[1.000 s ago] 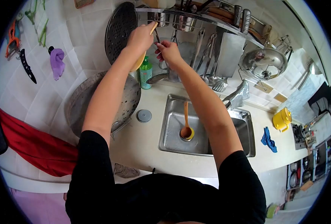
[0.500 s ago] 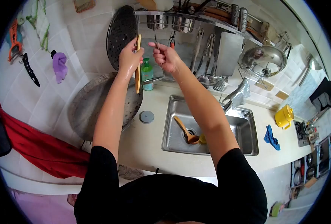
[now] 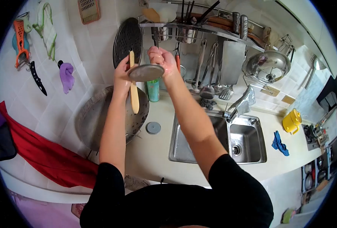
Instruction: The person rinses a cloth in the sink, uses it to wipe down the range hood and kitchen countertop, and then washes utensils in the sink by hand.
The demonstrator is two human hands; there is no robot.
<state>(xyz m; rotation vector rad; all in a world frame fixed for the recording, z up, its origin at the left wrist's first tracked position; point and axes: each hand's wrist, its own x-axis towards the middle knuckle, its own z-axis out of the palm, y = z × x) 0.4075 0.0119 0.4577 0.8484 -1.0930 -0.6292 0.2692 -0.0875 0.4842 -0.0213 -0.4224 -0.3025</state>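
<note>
My left hand (image 3: 122,76) is closed around a long, flat, pale wooden utensil (image 3: 134,99), whose wider end points down. Its exact kind I cannot make out. Beside it, my right hand (image 3: 163,60) is a wet-looking fist on the handle of a skimmer (image 3: 146,72). The skimmer's round grey head sits in front of the wooden utensil and hides part of it; whether they touch is unclear. Behind the skimmer stands a green bottle (image 3: 153,91), its top covered. Both hands are raised above the counter, near the hanging utensils.
A double steel sink (image 3: 248,140) lies under my right forearm, which covers part of its left basin. At left lean a large wok (image 3: 96,117) and a perforated disc (image 3: 127,41). Spatulas and ladles (image 3: 207,91) hang behind. A blue cloth (image 3: 279,143) and yellow jug (image 3: 291,121) are right.
The skimmer's head has swung up and left, turning its round face into view. The wooden utensil has dropped lower. My right forearm now covers the wooden ladle seen earlier in the sink.
</note>
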